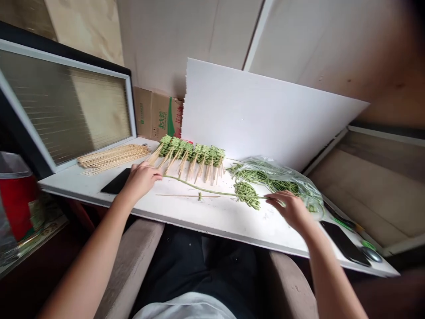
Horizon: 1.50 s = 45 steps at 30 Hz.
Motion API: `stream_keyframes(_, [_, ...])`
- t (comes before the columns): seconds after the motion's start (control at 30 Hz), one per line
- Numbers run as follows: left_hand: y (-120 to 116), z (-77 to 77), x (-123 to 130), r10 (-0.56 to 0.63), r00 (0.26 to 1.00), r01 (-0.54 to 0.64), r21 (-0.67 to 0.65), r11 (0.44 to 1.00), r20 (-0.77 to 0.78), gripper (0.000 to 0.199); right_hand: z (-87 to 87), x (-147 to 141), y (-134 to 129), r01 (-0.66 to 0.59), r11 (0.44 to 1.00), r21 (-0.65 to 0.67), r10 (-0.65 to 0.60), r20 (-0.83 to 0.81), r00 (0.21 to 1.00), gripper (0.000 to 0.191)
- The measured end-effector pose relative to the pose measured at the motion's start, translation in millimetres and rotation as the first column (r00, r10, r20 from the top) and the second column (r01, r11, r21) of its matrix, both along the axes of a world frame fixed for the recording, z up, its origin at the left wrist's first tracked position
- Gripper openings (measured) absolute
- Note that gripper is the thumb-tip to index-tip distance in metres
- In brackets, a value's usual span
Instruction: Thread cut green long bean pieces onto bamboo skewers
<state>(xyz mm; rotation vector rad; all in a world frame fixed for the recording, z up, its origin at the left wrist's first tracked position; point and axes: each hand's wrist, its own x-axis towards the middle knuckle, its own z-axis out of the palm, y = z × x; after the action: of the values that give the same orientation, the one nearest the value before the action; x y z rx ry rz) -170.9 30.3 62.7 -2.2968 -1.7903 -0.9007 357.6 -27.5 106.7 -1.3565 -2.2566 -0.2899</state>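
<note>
One long green bean [206, 189] stretches between my two hands above the white table. My left hand [143, 177] pinches its left end, and my right hand [288, 204] grips the other end. Below the bean lies a thin wooden skewer [179, 195] with a short bean piece [199, 196] on or against it; I cannot tell which. A pile of cut bean pieces [247, 195] sits left of my right hand. Farther back are rows of skewered bean pieces [192, 151], their bare sticks toward me. Behind my right hand, a clear plastic bag [275, 170] holds more long beans.
Loose skewers [114, 157] lie at the left, near a dark flat pad [117, 181]. A phone [345, 243] rests at the right edge of the table [229, 225]. A cardboard box [156, 113] and a white board [259, 113] stand behind. A framed glass panel [69, 99] leans left.
</note>
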Motion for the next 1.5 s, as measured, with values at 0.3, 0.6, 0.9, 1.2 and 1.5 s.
stream_keyframes(0.3, [25,-48.5,-12,0.011,0.993,-0.027,-0.136,0.990,-0.121,0.029,-36.5,-59,-1,0.056,0.997,0.051,-0.058,0.028,0.998,0.026])
stream_keyframes(0.6, [-28,-17.5,149,-0.425,0.874,0.440,-0.013,0.898,0.234,0.036,-54.6,-83,-8,0.058,0.990,0.130,-0.069,0.076,0.995,0.024])
stream_keyframes(0.9, [-46,-19.5,226,-0.543,0.763,0.586,-0.018,0.810,0.351,0.011,-45.1,-91,-21,-0.049,0.988,0.145,0.033,0.111,0.993,0.019])
stream_keyframes(1.2, [-47,-18.6,205,-0.532,0.783,0.562,-0.001,0.827,0.323,0.013,-15.1,-61,-33,-0.151,0.983,-0.103,0.140,-0.104,0.985,0.018])
stream_keyframes(1.5, [-38,-11.5,181,-0.506,0.813,0.557,-0.135,0.819,0.288,0.021,2.5,-50,-40,-0.316,0.868,-0.382,0.159,-0.388,0.908,0.028])
